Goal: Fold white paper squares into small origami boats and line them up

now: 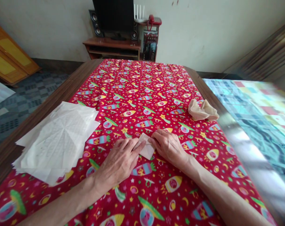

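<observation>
Red tablecloth [142, 103] under small, folded off-white paper [147, 152] in the pinch of both hands [122, 156]

Folded sheet [147, 152]: matt paper; stack [60, 138]: creased paper; tablecloth [137, 103]: matt fabric.

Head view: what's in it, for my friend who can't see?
Left hand and right hand touch a small folded paper on a red rocket-print cloth. A paper stack lies to the left, a beige folded shape to the right.
</observation>
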Demonstrator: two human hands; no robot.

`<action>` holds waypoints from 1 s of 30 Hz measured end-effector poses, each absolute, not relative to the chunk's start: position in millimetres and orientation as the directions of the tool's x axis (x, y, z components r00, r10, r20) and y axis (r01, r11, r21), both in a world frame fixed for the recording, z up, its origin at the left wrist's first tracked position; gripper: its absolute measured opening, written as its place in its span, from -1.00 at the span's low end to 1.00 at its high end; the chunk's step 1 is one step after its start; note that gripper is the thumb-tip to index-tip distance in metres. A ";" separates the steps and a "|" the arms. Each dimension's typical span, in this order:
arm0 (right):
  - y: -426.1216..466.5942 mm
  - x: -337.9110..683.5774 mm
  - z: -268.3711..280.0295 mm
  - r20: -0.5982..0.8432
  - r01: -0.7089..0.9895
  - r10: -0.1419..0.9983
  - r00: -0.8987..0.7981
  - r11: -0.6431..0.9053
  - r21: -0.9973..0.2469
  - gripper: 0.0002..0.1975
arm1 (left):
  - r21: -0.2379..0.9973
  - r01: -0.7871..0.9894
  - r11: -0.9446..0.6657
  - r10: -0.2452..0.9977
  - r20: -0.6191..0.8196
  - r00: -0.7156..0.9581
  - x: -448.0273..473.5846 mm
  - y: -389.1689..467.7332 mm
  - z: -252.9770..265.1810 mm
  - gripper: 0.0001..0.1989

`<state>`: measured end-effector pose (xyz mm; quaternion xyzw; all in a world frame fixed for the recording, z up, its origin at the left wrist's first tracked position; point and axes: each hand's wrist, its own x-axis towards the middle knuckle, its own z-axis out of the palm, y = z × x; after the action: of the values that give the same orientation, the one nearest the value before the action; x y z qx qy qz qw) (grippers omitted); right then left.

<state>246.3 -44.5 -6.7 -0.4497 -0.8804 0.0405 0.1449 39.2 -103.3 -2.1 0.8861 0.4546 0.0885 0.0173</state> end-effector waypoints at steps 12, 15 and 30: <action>-45.9 246.5 -8.0 0.280 0.729 0.792 -0.543 0.610 -0.311 -0.78 | 0.201 0.784 -0.587 0.809 0.152 0.568 38.1 -98.8 -1.3 -0.52; -45.3 248.9 -10.2 0.251 0.668 0.818 -0.517 0.569 -0.480 -0.83 | 0.291 0.770 -0.568 0.822 0.247 0.514 35.3 -95.2 -10.0 -0.50; -53.2 254.7 -9.9 0.398 0.471 0.602 -0.692 0.795 -0.383 -0.86 | 0.342 0.689 -0.639 0.764 0.389 0.515 46.0 -88.4 -14.8 -0.86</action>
<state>254.7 -53.2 -9.9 -0.2944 -0.9112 0.1262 0.2591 46.0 -88.4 -14.8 0.8673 0.4188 0.2593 0.0721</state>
